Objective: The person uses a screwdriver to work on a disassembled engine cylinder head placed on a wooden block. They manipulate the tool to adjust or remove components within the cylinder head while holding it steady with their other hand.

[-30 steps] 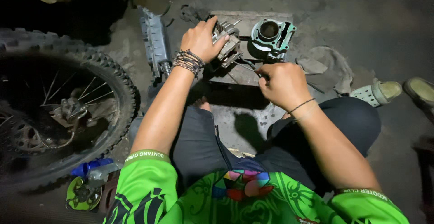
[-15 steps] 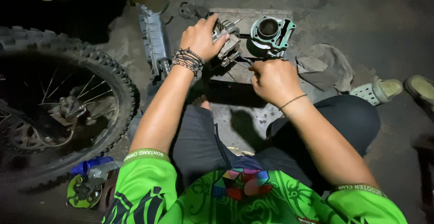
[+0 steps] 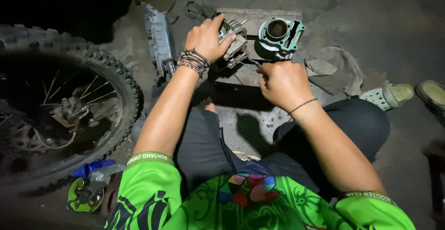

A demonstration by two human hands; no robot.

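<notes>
My left hand [image 3: 207, 37] grips a grey metal engine part [image 3: 234, 44] that rests on a flat block [image 3: 252, 74] on the ground. My right hand [image 3: 282, 82] is closed around a thin dark tool [image 3: 252, 63] whose tip points at that part. Just right of the part stands a green-edged engine cylinder [image 3: 281, 33] with a round bore. Beaded bracelets circle my left wrist and a thin band my right.
A knobby motorcycle wheel [image 3: 60, 114] with spokes and a chain fills the left side. A long grey metal casing [image 3: 158, 40] lies beside my left arm. A rag [image 3: 336, 70] lies at the right, sandalled feet [image 3: 394, 95] beyond it. A blue can [image 3: 92, 169] sits lower left.
My right hand has shifted slightly left and toward the engine part with the tool. My left hand keeps its hold on the part.
</notes>
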